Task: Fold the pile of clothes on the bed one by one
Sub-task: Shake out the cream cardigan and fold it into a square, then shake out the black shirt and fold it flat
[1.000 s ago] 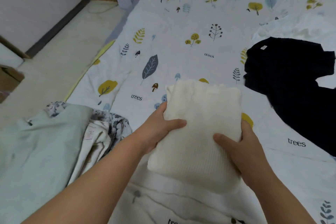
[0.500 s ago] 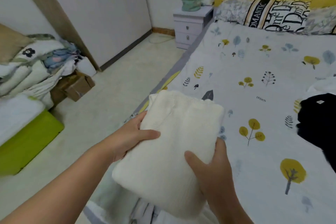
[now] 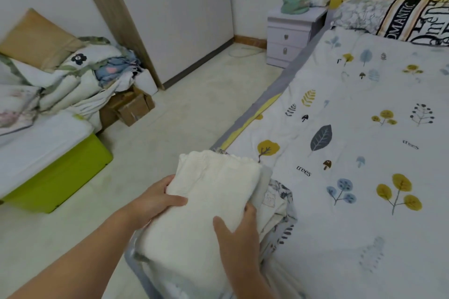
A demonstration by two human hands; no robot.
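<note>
A folded cream knitted garment (image 3: 206,204) is held between both hands at the bed's near left corner. My left hand (image 3: 155,201) grips its left edge, thumb on top. My right hand (image 3: 239,233) grips its right edge, thumb on top and fingers underneath. The garment lies over a stack of folded clothes (image 3: 274,204), pale green and patterned, of which only the right edges show. The bed (image 3: 364,153) has a white cover printed with trees and leaves.
Left of the bed is bare tiled floor (image 3: 170,128). A green box (image 3: 60,177) with heaped bedding, cardboard boxes (image 3: 131,107), a white wardrobe (image 3: 175,12) and a nightstand (image 3: 291,36) stand around it. Pillows (image 3: 401,17) lie at the headboard.
Both hands carried the cream garment left from the middle of the bed to over the stack at its left corner. The view swung left, and the black garment left the view.
</note>
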